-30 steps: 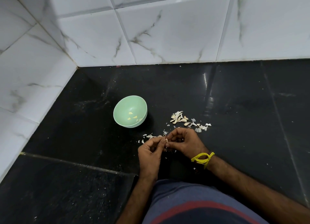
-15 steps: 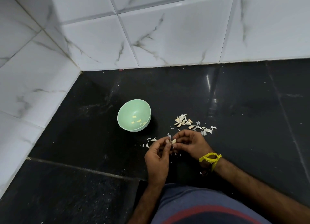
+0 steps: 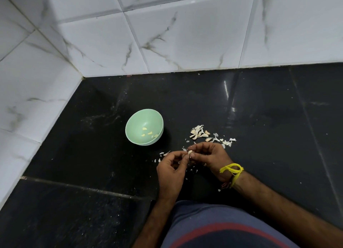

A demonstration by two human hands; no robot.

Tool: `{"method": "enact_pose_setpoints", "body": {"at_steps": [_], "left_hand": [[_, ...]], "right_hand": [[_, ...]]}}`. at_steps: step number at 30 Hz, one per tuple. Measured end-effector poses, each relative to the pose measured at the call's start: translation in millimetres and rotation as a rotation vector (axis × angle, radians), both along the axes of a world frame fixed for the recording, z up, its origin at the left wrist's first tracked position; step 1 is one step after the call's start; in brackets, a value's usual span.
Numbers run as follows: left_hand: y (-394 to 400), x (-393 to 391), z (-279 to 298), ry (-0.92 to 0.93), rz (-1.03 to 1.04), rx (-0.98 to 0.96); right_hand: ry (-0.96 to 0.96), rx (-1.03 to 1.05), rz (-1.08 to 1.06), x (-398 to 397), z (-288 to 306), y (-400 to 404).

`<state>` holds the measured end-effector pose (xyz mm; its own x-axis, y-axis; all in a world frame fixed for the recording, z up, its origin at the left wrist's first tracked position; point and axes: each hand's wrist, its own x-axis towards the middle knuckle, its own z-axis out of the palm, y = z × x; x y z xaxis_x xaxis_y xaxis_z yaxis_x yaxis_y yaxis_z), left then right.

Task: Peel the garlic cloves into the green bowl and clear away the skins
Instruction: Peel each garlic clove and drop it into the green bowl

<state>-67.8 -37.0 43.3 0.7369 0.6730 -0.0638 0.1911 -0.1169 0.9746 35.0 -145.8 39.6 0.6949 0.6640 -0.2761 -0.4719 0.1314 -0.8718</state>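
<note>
Both hands meet just above the dark counter (image 3: 259, 117), and the garlic clove (image 3: 190, 152) between them now shows as a pale, largely bare body, where a second ago it was hidden behind the fingertips. The left hand (image 3: 171, 166) pinches the clove's near end with thumb and forefinger; the right hand (image 3: 210, 155), a yellow thread (image 3: 232, 170) at its wrist, has its fingers curled round the far end. Whether a strip of skin is still attached cannot be told at this size. The hands remain near the green bowl (image 3: 130, 134), just right of and nearer than it, as in the earlier pictures. The bowl holds a few peeled cloves (image 3: 148, 132), their number seemingly unchanged. A pile of unpeeled cloves and husk (image 3: 199, 132) lies beyond the right hand, and loose skins (image 3: 163, 154) are scattered beside the left hand and under both. Judgement: this clove is at or near the end of its peeling and looks due for the bowl; the task is under way but far from done, since cloves remain in the pile and none of the skins has been cleared.
</note>
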Motion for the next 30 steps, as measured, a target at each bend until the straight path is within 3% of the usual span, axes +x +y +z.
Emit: {"method": "enact_pose_setpoints", "body": {"at_steps": [3, 10, 17, 30], "left_hand": [[0.6, 2.4, 0.3, 0.025, -0.005, -0.005], [4.7, 4.3, 1.6, 0.017, -0.004, 0.029], [8.8, 3.5, 0.8, 0.059, -0.025, 0.057], [-3.0, 0.0, -0.4, 0.010, 0.048, 0.054]], "right_hand": [[-0.051, -0.044, -0.016, 1.6, -1.8, -2.8], [-0.458, -0.229, 0.033, 1.6, 0.2, -0.2], [-0.565, -0.325, 0.062, 2.2, 0.4, -4.1], [-0.400, -0.248, -0.034, -7.2, 9.8, -1.6]]}}
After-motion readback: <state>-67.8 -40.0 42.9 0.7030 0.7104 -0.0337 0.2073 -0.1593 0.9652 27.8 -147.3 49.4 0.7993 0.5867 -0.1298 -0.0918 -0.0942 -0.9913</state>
